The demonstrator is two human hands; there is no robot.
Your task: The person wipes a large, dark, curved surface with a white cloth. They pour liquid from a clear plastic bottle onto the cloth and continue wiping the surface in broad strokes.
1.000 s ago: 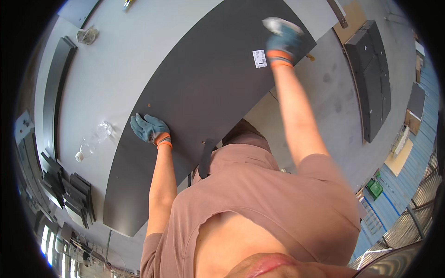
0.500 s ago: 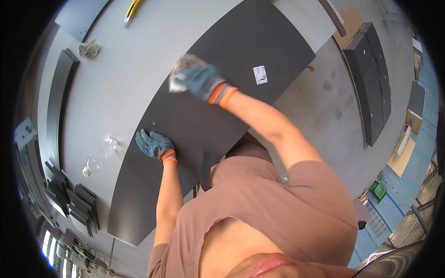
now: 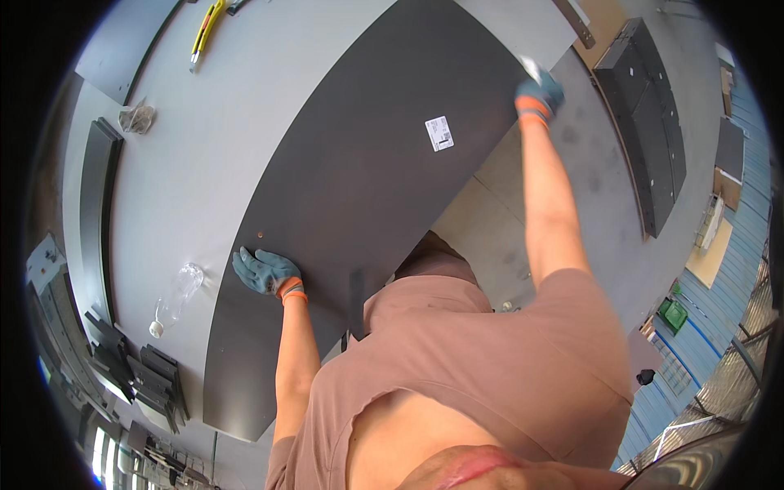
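Overall, work surface: pale grey worktop (image 3: 216, 139), smooth and matte, spreading from 8 to 11 o'clock (clock read about the view's centre, 12 at top).
Room, right: grey concrete-like floor (image 3: 600, 204) at 2–3 o'clock, darker smudges on it; blue ribbed wall (image 3: 739, 269) at 3–4, green container (image 3: 672, 315) near it.
Dark panel: charcoal panel (image 3: 367, 155) on the worktop, reaching from 12–1 down to 8 o'clock; flat, low sheen, long outer edge bowed (fisheye bends edges). White rectangular label (image 3: 438, 134) at 1; small hole (image 3: 260, 235) beyond the left hand.
Left glove: left hand (image 3: 265, 271) at 8–9, laid flat on the panel, fingers extended and slightly fanned; blue-grey glove, orange cuff.
Right glove: right hand (image 3: 542, 94) at 1–2, by the panel's far right edge, fingers closed on a whitish wad (image 3: 531, 68). Blurred; contact with panel cannot be told.
Loose items: clear plastic bottle (image 3: 180, 294), white cap, lying at 8–9; crumpled clear bag (image 3: 137, 118) at 10; yellow utility knife (image 3: 206, 37) at 10–11.
Other boards: dark narrow strips (image 3: 155, 380) piled at 8; dark boards (image 3: 641, 122) at 2.
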